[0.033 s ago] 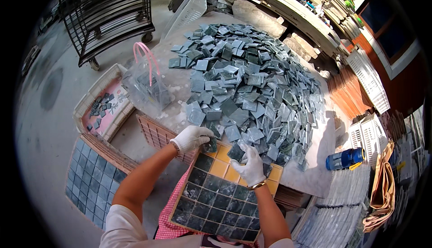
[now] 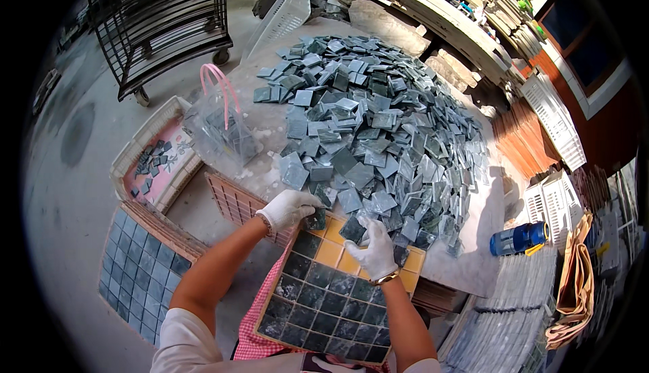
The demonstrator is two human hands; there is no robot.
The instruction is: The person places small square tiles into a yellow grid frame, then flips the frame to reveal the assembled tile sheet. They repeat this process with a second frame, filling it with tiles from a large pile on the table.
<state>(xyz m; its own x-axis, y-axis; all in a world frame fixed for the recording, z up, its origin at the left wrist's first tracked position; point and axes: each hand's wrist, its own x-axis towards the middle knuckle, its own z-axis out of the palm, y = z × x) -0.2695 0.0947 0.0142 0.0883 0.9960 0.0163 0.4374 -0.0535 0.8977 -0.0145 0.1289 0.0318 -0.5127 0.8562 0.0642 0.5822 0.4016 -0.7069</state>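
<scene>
From the head camera, looking down over the person's shoulders: both hands wear white gloves and work at the near edge of the worktop, where a yellow grid tray leans out over the edge toward the person's lap. Most of its cells already carry dark green square tiles; a strip of yellow cells along its far edge is bare.

The left hand sits at the tray's far left corner, fingers curled and pinching a dark tile against the tray rim. The right hand rests near the middle of the tray's far edge, fingers bunched together around another tile just at the foot of the heap.

The heap of loose grey-green tiles covers most of the worktop beyond the hands. A clear bag with pink handles stands at the worktop's left edge. A blue bottle lies beyond the right edge.
</scene>
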